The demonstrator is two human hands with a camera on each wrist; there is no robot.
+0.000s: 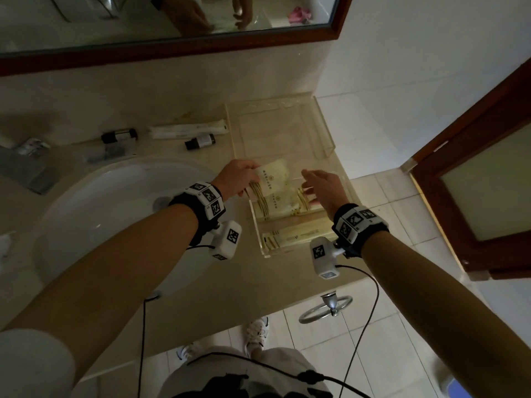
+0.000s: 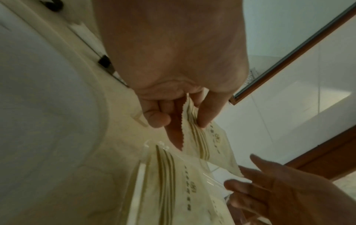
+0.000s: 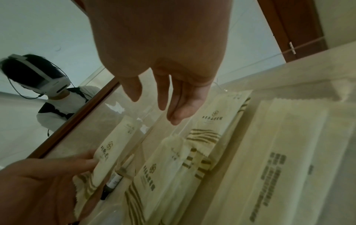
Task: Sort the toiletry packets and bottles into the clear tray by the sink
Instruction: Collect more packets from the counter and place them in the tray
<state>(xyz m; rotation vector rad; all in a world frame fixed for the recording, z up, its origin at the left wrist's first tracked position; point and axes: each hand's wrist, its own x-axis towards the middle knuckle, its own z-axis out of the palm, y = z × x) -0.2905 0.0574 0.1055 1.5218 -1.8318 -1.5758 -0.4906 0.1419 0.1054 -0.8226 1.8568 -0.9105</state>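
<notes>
The clear tray [image 1: 324, 130] stands on the counter to the right of the sink. My left hand [image 1: 253, 179] pinches one end of a cream packet [image 1: 274, 175] with brown stripes and holds it over the tray's near half. In the left wrist view the left hand [image 2: 181, 121] has the packet [image 2: 210, 141] between thumb and fingers. More cream packets [image 1: 277, 208] lie in the near compartment, and long ones [image 1: 293, 234] lie at the front. My right hand [image 1: 309, 185] hovers open over the tray's right side, its fingers [image 3: 173, 109] straight above the packets [image 3: 163, 167].
Two small dark bottles [image 1: 200, 141] [image 1: 119, 135], a long white packet [image 1: 186, 130] and a clear packet [image 1: 106, 153] lie on the counter behind the sink basin [image 1: 100, 202]. A faucet [image 1: 31, 165] is at the left, a mirror [image 1: 172, 21] above and a wooden door [image 1: 474, 182] at the right.
</notes>
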